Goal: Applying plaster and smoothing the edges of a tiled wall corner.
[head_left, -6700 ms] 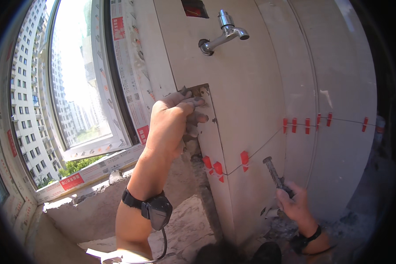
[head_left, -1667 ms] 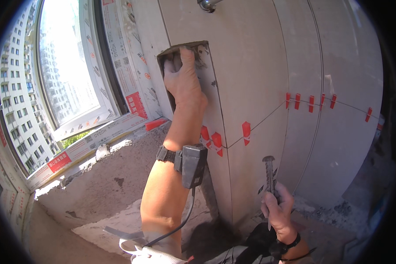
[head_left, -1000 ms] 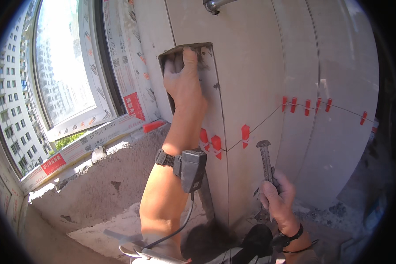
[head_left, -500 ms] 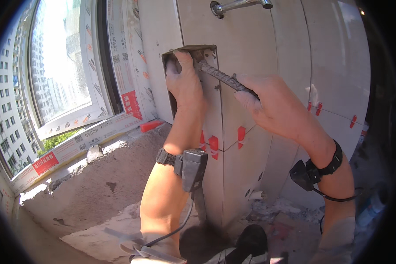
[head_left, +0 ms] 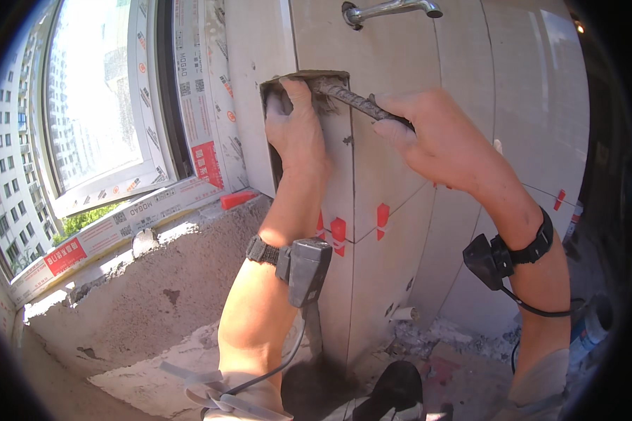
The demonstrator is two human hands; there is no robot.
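Note:
My right hand is closed round the lower end of a dark, mortar-crusted rod with a ridged surface. The rod slants up and left, its far tip at the upper edge of a rectangular cutout in the wall tile. Inside the cutout's left part is my left hand, with one digit raised to the upper edge; its other fingers are partly hidden in the dark recess. Whether it grips anything cannot be seen.
A metal spout juts from the tiles above. Red levelling wedges stick out along the tile joints below. On the left stands an open window over a rough concrete ledge. A white pipe stub pokes out near the rubble-strewn floor.
The rod and my right hand have shifted slightly up, and the rod's tip sits nearer the cutout's upper edge. My left hand stays in the cutout. The view has tilted a little.

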